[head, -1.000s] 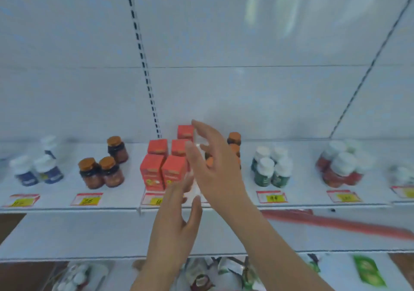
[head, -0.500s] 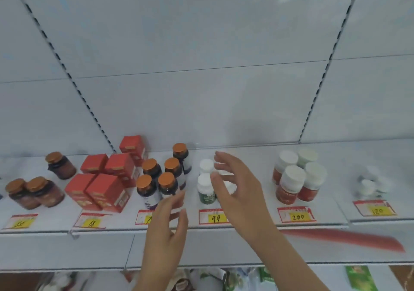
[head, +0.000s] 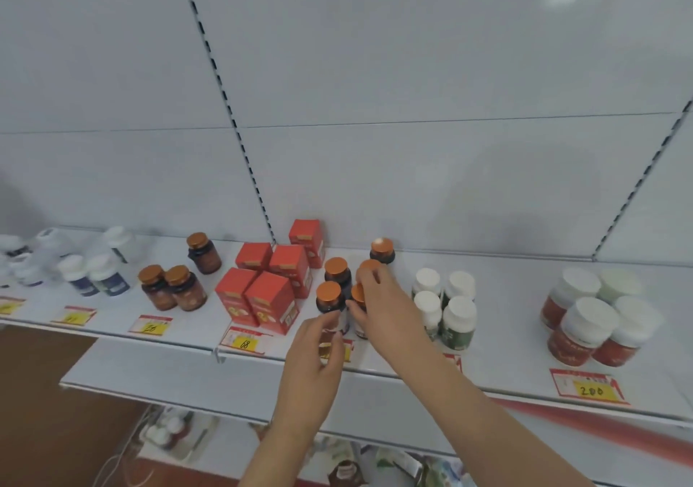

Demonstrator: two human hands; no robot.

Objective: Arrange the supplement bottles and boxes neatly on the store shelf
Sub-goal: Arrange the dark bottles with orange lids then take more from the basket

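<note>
Well along, by the look of it. Along the white metal store shelf [head: 506, 359], most groups already tidy: red cardboard boxes [head: 268, 291] packed in a block near the middle, four white-capped green bottles [head: 446, 306] squared up just right of centre, white-capped red jars [head: 592, 321] bunched toward the right end, two amber jars with orange lids [head: 172, 288] paired at the front edge left of the boxes. Still loose: one more amber orange-lidded jar [head: 204, 254] standing alone toward the back edge, well apart from its pair, and the blue-labelled white bottles [head: 93, 276] at the left end, too blurred to judge.

In hand now: the cluster of dark bottles with orange caps [head: 335, 288] between boxes and green bottles. Right hand [head: 382, 306] curled over the right side of the cluster, fingertips on one cap, thumb against the front right bottle. Left hand [head: 313, 359] at the front edge, fingers bent and pinching the base of the front left bottle. One orange-capped bottle [head: 382, 251] set back near the rear wall, apart from the other four; probably next to pull forward into line.
</note>
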